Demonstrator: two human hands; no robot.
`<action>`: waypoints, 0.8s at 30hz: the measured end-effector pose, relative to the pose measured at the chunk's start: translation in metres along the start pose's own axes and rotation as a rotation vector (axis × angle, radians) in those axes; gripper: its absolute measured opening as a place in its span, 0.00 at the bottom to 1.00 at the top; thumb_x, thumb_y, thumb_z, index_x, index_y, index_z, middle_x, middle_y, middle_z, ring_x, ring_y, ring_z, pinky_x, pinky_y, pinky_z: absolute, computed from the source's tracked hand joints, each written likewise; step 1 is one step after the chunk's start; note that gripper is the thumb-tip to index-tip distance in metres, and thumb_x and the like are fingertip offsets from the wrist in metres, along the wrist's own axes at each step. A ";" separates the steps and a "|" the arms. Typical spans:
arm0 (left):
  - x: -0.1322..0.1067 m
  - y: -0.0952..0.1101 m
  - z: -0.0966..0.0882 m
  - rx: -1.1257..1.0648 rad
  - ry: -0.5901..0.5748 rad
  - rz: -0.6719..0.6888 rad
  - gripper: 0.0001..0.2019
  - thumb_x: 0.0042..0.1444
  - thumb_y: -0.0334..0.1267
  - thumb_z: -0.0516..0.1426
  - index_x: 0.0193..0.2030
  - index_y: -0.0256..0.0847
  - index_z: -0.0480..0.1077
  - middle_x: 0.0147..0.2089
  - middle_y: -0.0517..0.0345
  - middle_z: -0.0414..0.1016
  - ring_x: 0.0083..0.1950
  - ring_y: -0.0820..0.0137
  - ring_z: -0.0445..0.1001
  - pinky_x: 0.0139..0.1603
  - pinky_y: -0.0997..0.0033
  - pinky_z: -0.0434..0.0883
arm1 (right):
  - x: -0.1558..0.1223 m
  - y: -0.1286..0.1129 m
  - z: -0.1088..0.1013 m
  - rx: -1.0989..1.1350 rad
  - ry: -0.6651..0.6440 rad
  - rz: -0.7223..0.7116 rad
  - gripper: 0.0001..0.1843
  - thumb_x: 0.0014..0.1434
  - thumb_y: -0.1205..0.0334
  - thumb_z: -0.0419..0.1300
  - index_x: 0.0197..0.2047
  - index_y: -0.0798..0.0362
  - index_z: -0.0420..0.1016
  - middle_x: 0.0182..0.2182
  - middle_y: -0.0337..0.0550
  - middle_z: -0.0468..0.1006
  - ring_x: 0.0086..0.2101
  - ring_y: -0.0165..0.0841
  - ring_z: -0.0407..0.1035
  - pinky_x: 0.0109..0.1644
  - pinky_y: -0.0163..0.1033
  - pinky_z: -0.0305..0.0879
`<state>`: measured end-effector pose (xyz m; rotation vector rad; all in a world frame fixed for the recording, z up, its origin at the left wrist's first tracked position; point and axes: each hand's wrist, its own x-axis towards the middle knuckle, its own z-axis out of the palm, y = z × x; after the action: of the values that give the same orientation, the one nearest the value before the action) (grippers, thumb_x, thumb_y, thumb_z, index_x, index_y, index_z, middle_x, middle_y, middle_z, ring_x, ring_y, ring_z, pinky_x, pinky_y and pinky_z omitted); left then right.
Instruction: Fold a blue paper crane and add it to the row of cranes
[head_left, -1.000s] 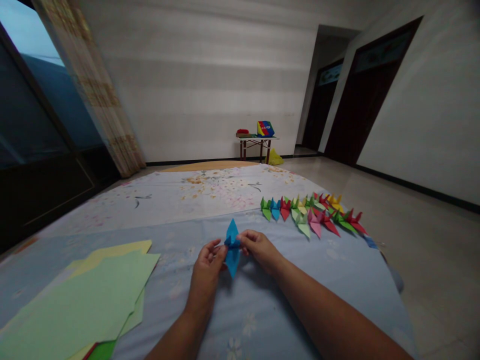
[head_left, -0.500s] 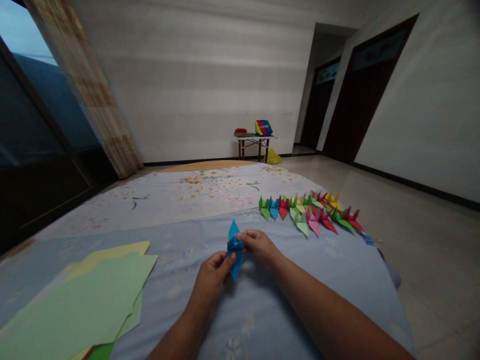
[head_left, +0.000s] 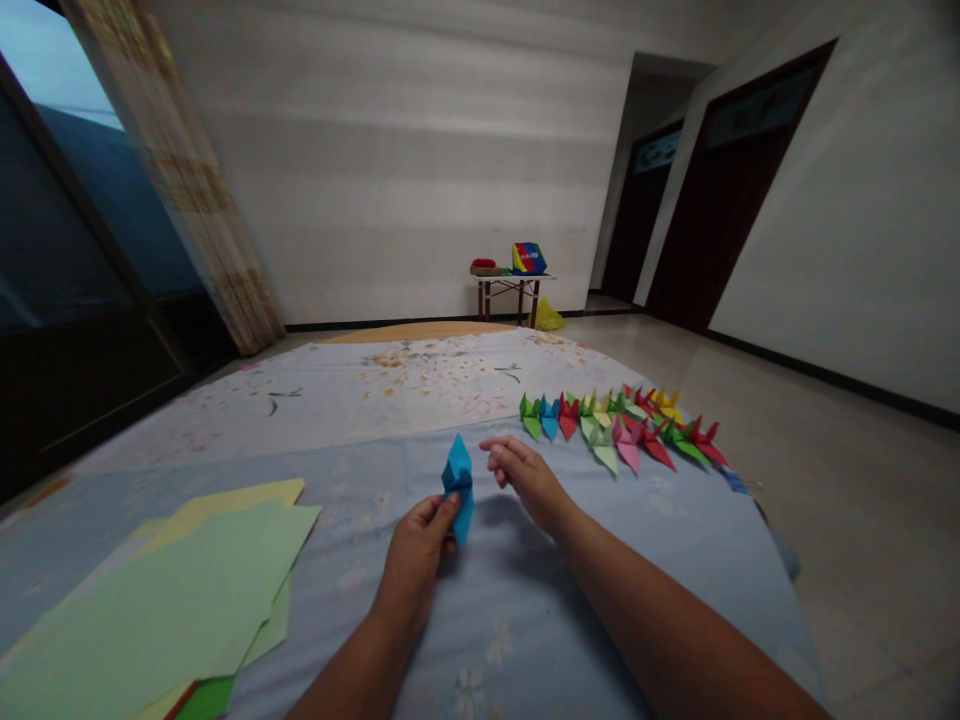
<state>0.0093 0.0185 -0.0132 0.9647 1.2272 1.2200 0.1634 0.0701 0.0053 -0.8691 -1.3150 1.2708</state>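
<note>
My left hand (head_left: pixel 415 563) pinches a blue paper origami crane (head_left: pixel 459 490) at its middle, and the folded figure stands almost upright above the cloth. My right hand (head_left: pixel 526 481) is open and holds nothing, its fingers a short gap to the right of the crane. Beyond that hand, a row of several colourful origami cranes (head_left: pixel 616 428) sits on the pale blue floral cloth (head_left: pixel 570 560). Sheets of green and yellow paper (head_left: pixel 165 590) lie in a loose stack to my left.
A folding table (head_left: pixel 508 285) holding a red item and a multicoloured box stands by the far wall, with a yellow bag (head_left: pixel 547 316) beside it. A curtain (head_left: pixel 196 190) hangs at the left window. Dark doors (head_left: pixel 720 190) stand at the right.
My right hand has let go of the blue crane and moved away to the right. My left hand alone holds the crane now.
</note>
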 end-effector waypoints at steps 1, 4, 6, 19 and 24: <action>0.000 0.001 0.000 -0.008 0.001 0.001 0.20 0.40 0.55 0.62 0.28 0.38 0.70 0.18 0.69 0.60 0.18 0.79 0.56 0.19 0.79 0.53 | -0.002 -0.005 0.000 -0.041 -0.046 -0.042 0.20 0.51 0.48 0.60 0.42 0.53 0.72 0.26 0.36 0.66 0.24 0.25 0.59 0.28 0.32 0.56; 0.000 0.002 0.001 -0.021 -0.017 0.002 0.20 0.40 0.55 0.62 0.29 0.37 0.70 0.18 0.69 0.60 0.18 0.80 0.56 0.19 0.79 0.52 | -0.007 -0.016 0.003 -0.210 -0.131 -0.139 0.22 0.46 0.54 0.65 0.44 0.52 0.71 0.26 0.34 0.66 0.25 0.25 0.58 0.28 0.32 0.56; -0.001 0.002 0.002 -0.024 -0.033 0.008 0.20 0.41 0.55 0.62 0.28 0.37 0.69 0.18 0.69 0.60 0.18 0.80 0.56 0.18 0.79 0.52 | -0.008 -0.016 0.006 -0.354 -0.120 -0.184 0.19 0.45 0.56 0.66 0.41 0.53 0.74 0.26 0.35 0.68 0.24 0.25 0.58 0.29 0.32 0.57; 0.002 -0.004 0.001 0.157 -0.076 0.048 0.26 0.47 0.59 0.55 0.38 0.35 0.71 0.24 0.59 0.70 0.20 0.76 0.59 0.20 0.77 0.56 | 0.015 -0.015 -0.066 -0.582 0.154 -0.098 0.08 0.47 0.59 0.61 0.29 0.56 0.76 0.23 0.37 0.75 0.25 0.28 0.66 0.30 0.32 0.60; -0.004 0.004 0.006 0.188 -0.072 0.082 0.27 0.45 0.60 0.55 0.36 0.35 0.72 0.25 0.57 0.71 0.21 0.75 0.61 0.22 0.75 0.59 | 0.004 -0.010 -0.105 -0.694 0.233 -0.096 0.07 0.47 0.61 0.61 0.28 0.55 0.77 0.23 0.37 0.74 0.26 0.28 0.66 0.31 0.32 0.59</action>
<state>0.0147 0.0156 -0.0079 1.1968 1.2721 1.1375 0.2662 0.0930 0.0020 -1.3651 -1.6037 0.5994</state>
